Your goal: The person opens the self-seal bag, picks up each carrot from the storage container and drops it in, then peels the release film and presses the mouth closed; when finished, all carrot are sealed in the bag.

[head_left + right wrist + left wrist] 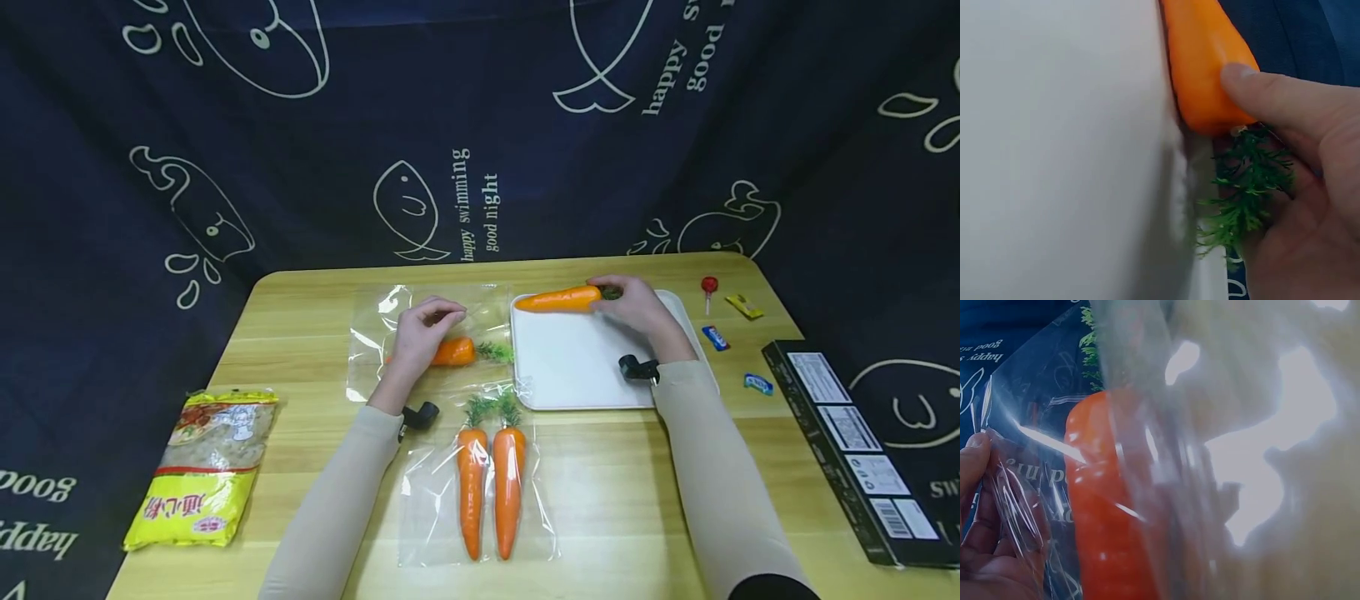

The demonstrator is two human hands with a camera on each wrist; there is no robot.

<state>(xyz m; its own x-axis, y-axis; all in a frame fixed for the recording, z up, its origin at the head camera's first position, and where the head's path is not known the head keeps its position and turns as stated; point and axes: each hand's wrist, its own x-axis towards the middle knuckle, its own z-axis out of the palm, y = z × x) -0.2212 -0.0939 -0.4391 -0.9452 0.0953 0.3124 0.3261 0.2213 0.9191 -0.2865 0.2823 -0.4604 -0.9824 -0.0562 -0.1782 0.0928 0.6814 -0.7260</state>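
My right hand (636, 310) holds an orange carrot (557, 301) by its thick end, along the far edge of the white tray (581, 362). In the right wrist view the thumb (1266, 94) lies on the carrot, and its green leafy top (1250, 181) sits by the palm. To the tray's left, my left hand (422, 333) pinches a clear plastic bag (372, 321) between thumb and fingers. Another carrot (1107, 500) shows inside that bag, its narrow end partly hidden by the hand in the head view.
Nearer the front lies a second clear bag (427, 508) with two carrots (508, 475). A yellow food packet (202, 471) is at left. On the right are a red lollipop (709, 285), several small wrapped sweets (716, 337) and a long black box (855, 450).
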